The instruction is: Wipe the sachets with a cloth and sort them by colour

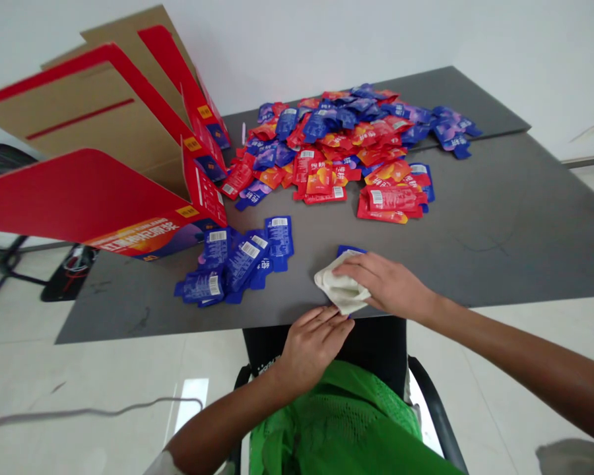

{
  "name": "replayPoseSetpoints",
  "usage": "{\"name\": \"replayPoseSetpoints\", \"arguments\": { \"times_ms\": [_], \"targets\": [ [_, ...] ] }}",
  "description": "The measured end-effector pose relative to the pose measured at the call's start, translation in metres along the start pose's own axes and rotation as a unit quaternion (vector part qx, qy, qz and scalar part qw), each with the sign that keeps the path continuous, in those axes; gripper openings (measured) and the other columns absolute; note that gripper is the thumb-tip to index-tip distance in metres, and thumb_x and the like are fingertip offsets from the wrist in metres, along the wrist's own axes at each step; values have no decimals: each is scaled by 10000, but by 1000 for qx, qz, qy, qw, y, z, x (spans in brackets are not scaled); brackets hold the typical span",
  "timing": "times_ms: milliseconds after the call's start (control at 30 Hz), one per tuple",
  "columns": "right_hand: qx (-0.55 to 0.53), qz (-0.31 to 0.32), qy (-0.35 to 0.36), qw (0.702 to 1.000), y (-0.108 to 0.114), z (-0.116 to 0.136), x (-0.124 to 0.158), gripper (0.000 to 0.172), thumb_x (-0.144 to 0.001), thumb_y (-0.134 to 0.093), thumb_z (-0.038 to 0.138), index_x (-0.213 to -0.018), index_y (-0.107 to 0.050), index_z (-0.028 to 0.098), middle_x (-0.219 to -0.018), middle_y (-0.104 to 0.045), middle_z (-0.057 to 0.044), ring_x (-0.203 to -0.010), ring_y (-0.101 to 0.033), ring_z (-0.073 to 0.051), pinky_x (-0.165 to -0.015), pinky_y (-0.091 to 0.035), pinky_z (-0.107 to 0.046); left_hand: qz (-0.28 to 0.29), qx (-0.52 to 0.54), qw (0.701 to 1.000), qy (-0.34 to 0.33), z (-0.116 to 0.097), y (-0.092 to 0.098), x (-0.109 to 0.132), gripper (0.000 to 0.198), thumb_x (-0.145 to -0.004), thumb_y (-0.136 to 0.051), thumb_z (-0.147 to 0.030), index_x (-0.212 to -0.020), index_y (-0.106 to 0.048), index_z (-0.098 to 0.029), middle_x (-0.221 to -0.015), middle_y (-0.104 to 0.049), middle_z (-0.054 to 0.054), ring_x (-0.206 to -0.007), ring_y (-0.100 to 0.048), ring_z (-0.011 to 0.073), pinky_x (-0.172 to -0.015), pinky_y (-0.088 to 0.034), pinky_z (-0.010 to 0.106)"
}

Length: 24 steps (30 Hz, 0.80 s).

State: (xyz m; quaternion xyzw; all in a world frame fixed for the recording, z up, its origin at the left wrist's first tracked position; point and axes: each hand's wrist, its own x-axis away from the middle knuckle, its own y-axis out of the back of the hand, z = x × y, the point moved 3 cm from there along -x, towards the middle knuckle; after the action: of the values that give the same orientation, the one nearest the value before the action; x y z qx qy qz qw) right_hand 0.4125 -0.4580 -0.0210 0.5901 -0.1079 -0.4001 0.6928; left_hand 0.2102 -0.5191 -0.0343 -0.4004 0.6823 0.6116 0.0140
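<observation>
My right hand [383,284] presses a crumpled white cloth [340,290] down onto a blue packet [349,250], of which only the far edge shows, near the front edge of the dark grey table [499,224]. Its fingers curl over the cloth. My left hand [311,343] rests at the table's front edge just below the cloth, fingers together and lying flat, touching the packet's near edge or the table; which one is hidden. A small pile of blue packets [237,260] lies to the left of my hands.
A big heap of red, orange and blue packets [351,145] covers the table's far middle. An open red and brown cardboard carton [103,165] lies on its side at the left. A black chair with green fabric [341,422] is under me.
</observation>
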Motion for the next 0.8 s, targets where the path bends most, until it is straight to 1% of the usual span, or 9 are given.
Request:
{"name": "replayPoseSetpoints", "arguments": {
  "times_ms": [133, 200, 267, 333, 433, 533, 667, 733, 800],
  "targets": [
    [63, -6, -54, 997, 11, -60, -27, 477, -940, -625, 194, -1412, -564, 171, -1321, -656, -160, -1204, -629, -312, -984, -574, -446, -3, -2, 1000, 3, 0, 0, 3, 254, -1072, -503, -150, -1202, -721, -153, -1263, -779, 59, -1228, -719, 176, -1064, -590, 335],
    [104, -23, -69, 992, 26, -74, -36, 442, -955, -611, 207, -1394, -582, 163, -1309, -662, -166, -1195, -634, -326, -970, -574, -450, -3, 2, 1000, 7, 0, 0, 3, 254, -1076, -500, -157, -1199, -723, -158, -1251, -784, 55, -1219, -724, 174, -1062, -591, 332],
    [120, -65, -73, 988, 39, -66, -35, 439, -977, -603, 251, -1406, -572, 164, -1320, -655, -173, -1203, -628, -328, -990, -562, -452, -4, 8, 1000, 9, 0, 0, 2, 261, -1082, -488, -164, -1193, -724, -157, -1246, -786, 52, -1215, -726, 173, -1062, -591, 330],
    [100, -95, -58, 989, 43, -40, -26, 462, -991, -598, 285, -1436, -541, 172, -1345, -643, -172, -1224, -617, -312, -1012, -551, -436, -7, 12, 1000, 8, 0, 0, 1, 268, -1084, -478, -163, -1179, -728, -151, -1236, -789, 55, -1202, -731, 175, -1063, -590, 332],
    [50, -41, 7, 998, 28, 7, -6, 440, -988, -573, 222, -1424, -540, 180, -1329, -661, -144, -1184, -633, -277, -945, -574, -388, -10, 15, 1000, 11, 0, 0, -1, 229, -1060, -528, -146, -1149, -739, -151, -1123, -819, 51, -1069, -773, 174, -1029, -603, 335],
    [13, 3, 23, 1000, 7, 18, 4, 423, -957, -584, 170, -1379, -568, 185, -1277, -686, -121, -1130, -651, -262, -920, -584, -376, -8, 18, 1000, 14, 0, 0, -1, 201, -1041, -565, -137, -1134, -742, -150, -1054, -828, 39, -999, -782, 170, -1016, -606, 337],
    [33, -5, -47, 998, 3, -36, -14, 490, -934, -649, 199, -1415, -555, 168, -1331, -650, -149, -1196, -630, -298, -982, -574, -427, -6, 14, 1000, 5, 1, -1, 1, 259, -1080, -486, -159, -1182, -723, -145, -1234, -790, 54, -1195, -733, 181, -1054, -591, 339],
    [76, -12, -69, 995, 13, -65, -27, 476, -940, -650, 214, -1404, -572, 149, -1315, -658, -166, -1189, -637, -324, -967, -579, -451, -9, 14, 1000, 8, 1, -1, 2, 256, -1083, -485, -163, -1186, -720, -150, -1250, -785, 51, -1216, -724, 175, -1057, -590, 331],
    [109, -36, -82, 990, 28, -76, -36, 461, -947, -644, 227, -1398, -583, 150, -1305, -663, -173, -1177, -643, -336, -957, -580, -463, -11, 16, 1000, 13, 1, -1, 3, 250, -1083, -491, -165, -1183, -720, -154, -1240, -788, 48, -1211, -726, 170, -1058, -589, 328]
  ]
}}
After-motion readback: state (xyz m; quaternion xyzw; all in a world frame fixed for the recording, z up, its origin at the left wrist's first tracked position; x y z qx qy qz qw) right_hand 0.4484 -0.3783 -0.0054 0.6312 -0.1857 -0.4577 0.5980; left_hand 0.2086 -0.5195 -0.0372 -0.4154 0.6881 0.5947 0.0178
